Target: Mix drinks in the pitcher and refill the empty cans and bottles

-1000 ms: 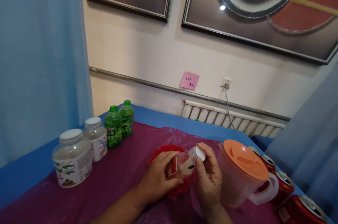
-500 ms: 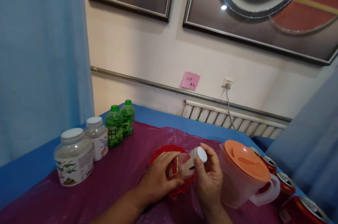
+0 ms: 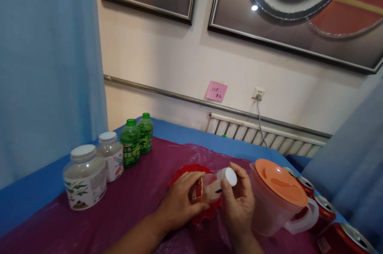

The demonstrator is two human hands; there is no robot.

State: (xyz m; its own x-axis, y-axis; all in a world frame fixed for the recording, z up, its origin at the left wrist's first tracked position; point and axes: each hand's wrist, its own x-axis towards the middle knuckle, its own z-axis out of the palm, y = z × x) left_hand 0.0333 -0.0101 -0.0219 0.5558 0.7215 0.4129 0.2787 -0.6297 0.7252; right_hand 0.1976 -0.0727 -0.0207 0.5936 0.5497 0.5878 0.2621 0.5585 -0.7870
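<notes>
A small clear bottle (image 3: 211, 188) with a red and white label is held tilted in the air, its neck toward the right. My left hand (image 3: 181, 198) is closed round the bottle's lower part. At the other end, the fingers and thumb of my right hand (image 3: 241, 198) grip the white cap (image 3: 230, 177) on the neck. Below the bottle lies a red scalloped dish (image 3: 206, 215), partly hidden by my hands. Close to my right hand stands a clear plastic pitcher (image 3: 265, 216) with an orange lid (image 3: 281, 182).
Two white-lidded jars (image 3: 85, 178) and two green bottles (image 3: 131, 144) line the left side. Several red cans (image 3: 324, 216) stand at the right, beyond the pitcher's handle. Purple plastic sheeting (image 3: 125, 210) covers the blue table (image 3: 176, 128). A radiator (image 3: 239, 132) runs along the wall.
My right hand and the cap have shifted very slightly to the right. My left hand keeps its hold on the bottle, and the other objects stay in place.
</notes>
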